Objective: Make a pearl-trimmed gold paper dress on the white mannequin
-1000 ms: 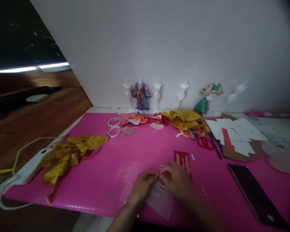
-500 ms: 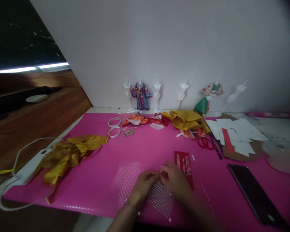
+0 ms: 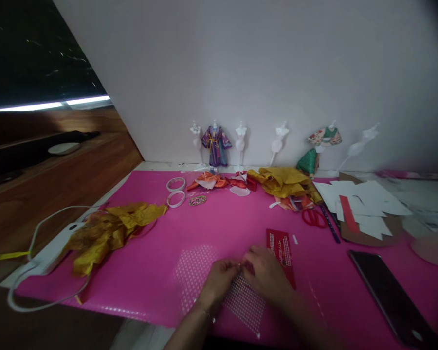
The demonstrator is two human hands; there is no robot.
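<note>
Sheet of pale dots [image 3: 246, 308], one piece, lies near the front of the pink table cover [image 3: 215, 223] in the head view, partly hidden by two hands. Left hand [image 3: 219, 279] and right hand [image 3: 265, 274] meet at the fingertips above its far end, fingers bent and drawn together. Whatever sits between them is too small to make out, so I cannot tell whether either grips anything. One bracelet [image 3: 206, 311] circles the left wrist. Left of the hands, one more dotted patch [image 3: 195, 270] shows on the cover; just beyond the right hand lies one red card [image 3: 280, 253] with rows of pale dots, and beside it one white strip [image 3: 295, 239].

Six small mannequins [image 3: 241, 138] stand along the wall [image 3: 241, 58]: one wears a purple robe [image 3: 216, 146], one a patterned top [image 3: 317, 137], and four are mostly white. Nearer are two white rings [image 3: 175, 191], one speckled oval [image 3: 197, 200], two bundles of gold fabric [image 3: 120, 228], one white power strip [image 3: 54, 248], one pair of red-handled scissors [image 3: 308, 220] and one dark phone [image 3: 390, 301]. White papers [image 3: 372, 194] overlap too much to count; one red strip [image 3: 348, 214] lies on them.
</note>
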